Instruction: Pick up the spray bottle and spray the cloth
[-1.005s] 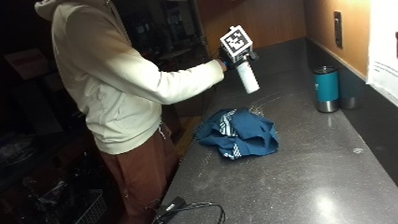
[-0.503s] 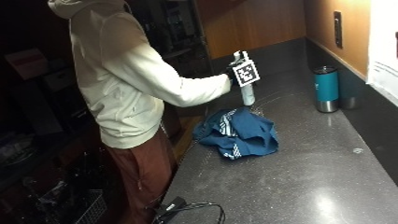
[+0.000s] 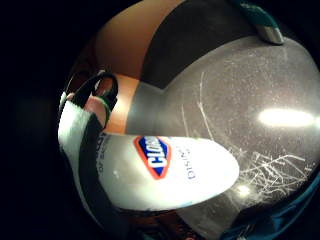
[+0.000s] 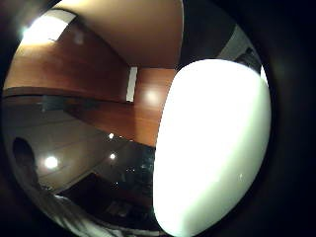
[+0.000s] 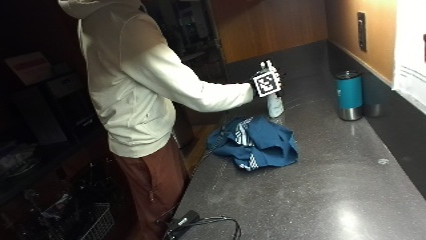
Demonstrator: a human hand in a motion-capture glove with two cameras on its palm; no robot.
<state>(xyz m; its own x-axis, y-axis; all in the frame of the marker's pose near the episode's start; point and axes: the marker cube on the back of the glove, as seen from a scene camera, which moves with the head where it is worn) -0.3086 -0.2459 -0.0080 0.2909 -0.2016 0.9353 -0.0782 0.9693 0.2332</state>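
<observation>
Right hand (image 5: 267, 84) wrapped around bottle (image 5: 274, 102), upright, base at or just above worktop (image 5: 346, 170), just beyond cloth (image 5: 256, 142). Likely after spraying; next, releasing bottle or aiming nozzle at cloth.

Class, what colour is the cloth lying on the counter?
The cloth is dark blue with white stripes, best seen in the outside view.

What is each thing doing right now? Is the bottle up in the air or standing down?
Spray bottle: upright, base at or just above the counter; cannot tell which.
Right hand: holds the spray bottle near its top.
Cloth: crumpled in a heap on the counter.
Teal tumbler: standing upright, lid on.
</observation>
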